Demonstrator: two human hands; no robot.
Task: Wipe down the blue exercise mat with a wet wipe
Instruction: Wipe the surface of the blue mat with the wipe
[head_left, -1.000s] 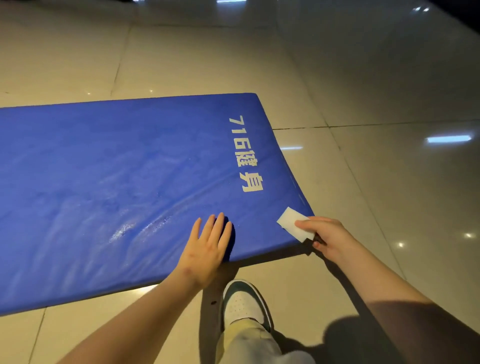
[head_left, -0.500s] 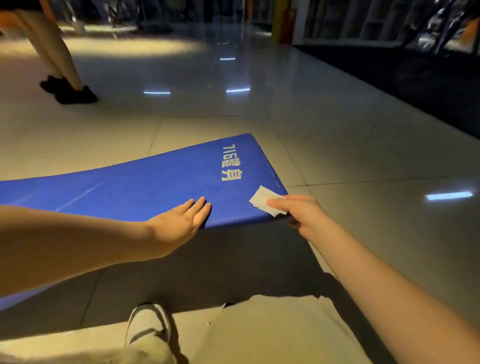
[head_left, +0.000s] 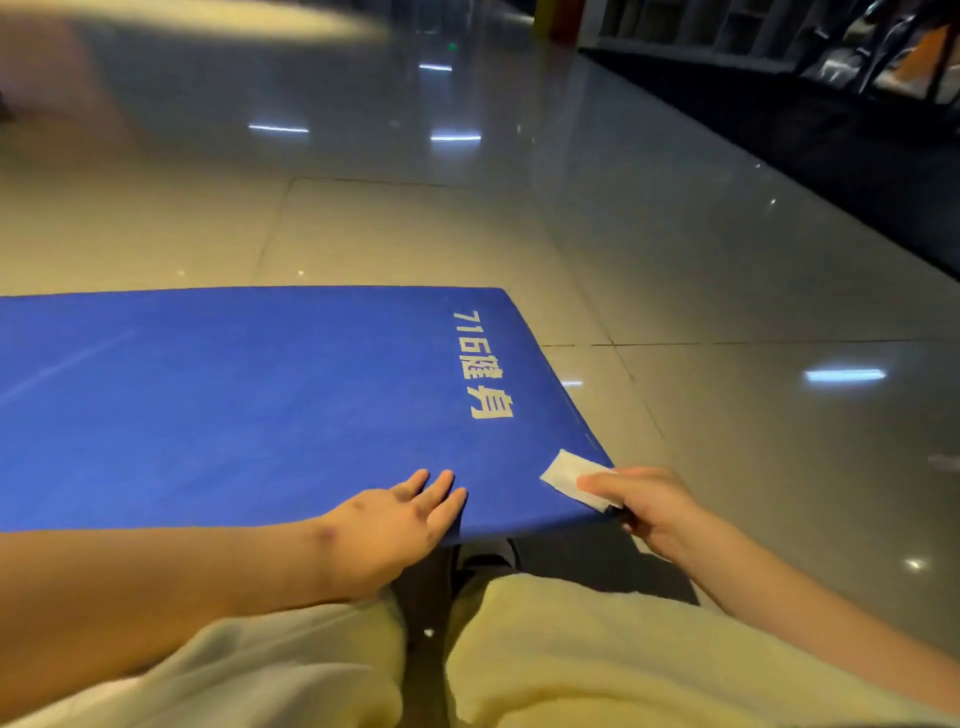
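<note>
Corner wiping: your right grip (head_left: 649, 506) pinches wet wipe (head_left: 574, 480) on blue exercise mat (head_left: 260, 405); left grip (head_left: 400, 512) flat, fingers straight, bracing edge. Next, likely: sweep leftward, press evenly.

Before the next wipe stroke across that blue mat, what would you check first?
1. Grip: right hand pinches wet wipe, ok.
2. Contact: wipe lies on blue mat's near right corner, ok.
3. Bracing: left hand rests flat near the front edge, ok.
4. Path: mat surface ahead bare except white lettering, ok.
5. Wetness of wipe: cannot tell.
</note>
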